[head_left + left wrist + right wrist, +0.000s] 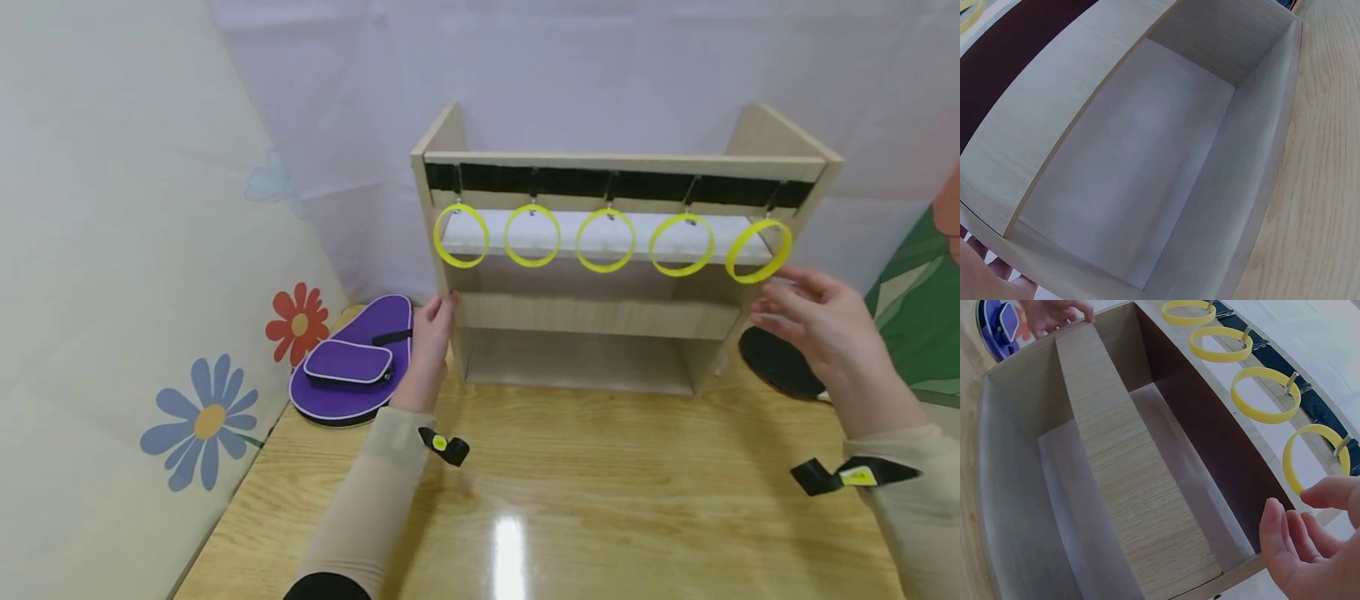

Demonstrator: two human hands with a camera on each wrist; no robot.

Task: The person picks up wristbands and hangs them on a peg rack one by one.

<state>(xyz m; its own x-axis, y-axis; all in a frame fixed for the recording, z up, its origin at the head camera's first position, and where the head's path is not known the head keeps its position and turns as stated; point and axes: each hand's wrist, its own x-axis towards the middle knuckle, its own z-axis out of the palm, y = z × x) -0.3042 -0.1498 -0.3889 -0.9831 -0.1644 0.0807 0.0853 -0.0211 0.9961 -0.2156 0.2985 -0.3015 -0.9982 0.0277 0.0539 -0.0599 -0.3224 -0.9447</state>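
Note:
A small wooden shelf unit (600, 317) stands on the table, with a black strip (570, 181) along its upper front board. Hooks on that strip carry several yellow rings hanging in a row. My left hand (427, 333) grips the unit's left side panel at mid-height, fingers outside and a tip over the front edge. By the right side panel, my right hand (821, 317) has loosely bent fingers and holds nothing. Its fingertips are just below the rightmost yellow ring (786, 243). In the right wrist view, the thumb lies close under the nearest ring (1289, 456).
A purple paddle case (382, 317) with a front pocket lies left of the unit. Behind the right hand a black table tennis paddle (780, 362) rests on the wooden table (585, 483). Flower-patterned cloth (210, 421) hangs on the left, pale cloth behind.

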